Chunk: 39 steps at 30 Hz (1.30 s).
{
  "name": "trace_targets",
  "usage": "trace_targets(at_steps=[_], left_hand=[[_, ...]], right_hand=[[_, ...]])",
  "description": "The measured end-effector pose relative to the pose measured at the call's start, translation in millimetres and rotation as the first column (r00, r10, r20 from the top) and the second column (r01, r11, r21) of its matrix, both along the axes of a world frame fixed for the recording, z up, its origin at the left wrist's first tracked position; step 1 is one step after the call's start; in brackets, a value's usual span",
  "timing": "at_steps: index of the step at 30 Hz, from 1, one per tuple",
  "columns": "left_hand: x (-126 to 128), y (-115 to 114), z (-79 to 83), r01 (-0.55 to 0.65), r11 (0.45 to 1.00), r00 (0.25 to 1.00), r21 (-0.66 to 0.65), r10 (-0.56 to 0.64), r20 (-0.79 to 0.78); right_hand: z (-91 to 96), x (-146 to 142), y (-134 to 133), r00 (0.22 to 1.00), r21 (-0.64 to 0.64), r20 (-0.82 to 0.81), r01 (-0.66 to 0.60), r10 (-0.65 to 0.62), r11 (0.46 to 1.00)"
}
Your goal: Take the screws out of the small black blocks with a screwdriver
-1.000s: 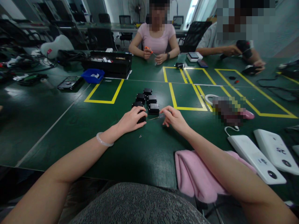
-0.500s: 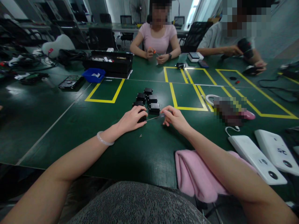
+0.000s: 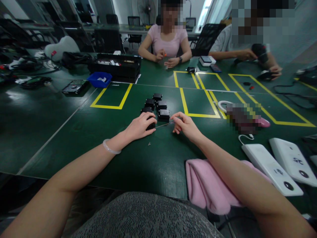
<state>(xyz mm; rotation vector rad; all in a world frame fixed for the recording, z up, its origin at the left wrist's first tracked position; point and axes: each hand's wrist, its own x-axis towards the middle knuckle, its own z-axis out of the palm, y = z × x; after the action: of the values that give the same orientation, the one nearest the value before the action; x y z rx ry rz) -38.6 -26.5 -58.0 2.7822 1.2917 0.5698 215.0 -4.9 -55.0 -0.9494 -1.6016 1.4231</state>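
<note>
My left hand (image 3: pixel 142 126) is closed around a small black box (image 3: pixel 151 124) on the green table, its fingers hiding much of it. Between the fingertips of my right hand (image 3: pixel 184 125) is the clear handle of a thin screwdriver (image 3: pixel 163 125). Its shaft runs left, with the tip at the near side of the held box. Several similar black boxes (image 3: pixel 161 105) stand in two rows just beyond my hands; the closest right-hand one (image 3: pixel 163 115) has a shinier top. A few tiny screws (image 3: pixel 149 144) lie on the table nearer to me.
At right lie a pink cloth (image 3: pixel 205 185) under my forearm and white power banks (image 3: pixel 272 168). A blue tray (image 3: pixel 99 80) and a black box of parts (image 3: pixel 116 67) stand back left. Yellow tape (image 3: pixel 203 115) marks the table. Two people sit opposite, one (image 3: pixel 169 43) holding an orange-handled tool.
My hands, the held box and the screwdriver stay nearly in place. Across the table, the tool in the co-worker's hands has tilted slightly.
</note>
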Motion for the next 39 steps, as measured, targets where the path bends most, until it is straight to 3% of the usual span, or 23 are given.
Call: trace_targets(at_steps=[31, 39], left_hand=[[0.3, -0.3, -0.5, -0.004, 1.0, 1.0, 0.01, 0.004, 0.001], [0.4, 0.1, -1.4, -0.007, 1.0, 1.0, 0.027, 0.007, -0.003]], right_hand=[[7.7, -0.6, -4.6, 0.999, -0.043, 0.033, 0.02, -0.018, 0.999], [1.0, 0.4, 0.0, 1.0, -0.04, 0.031, 0.002, -0.001, 0.999]])
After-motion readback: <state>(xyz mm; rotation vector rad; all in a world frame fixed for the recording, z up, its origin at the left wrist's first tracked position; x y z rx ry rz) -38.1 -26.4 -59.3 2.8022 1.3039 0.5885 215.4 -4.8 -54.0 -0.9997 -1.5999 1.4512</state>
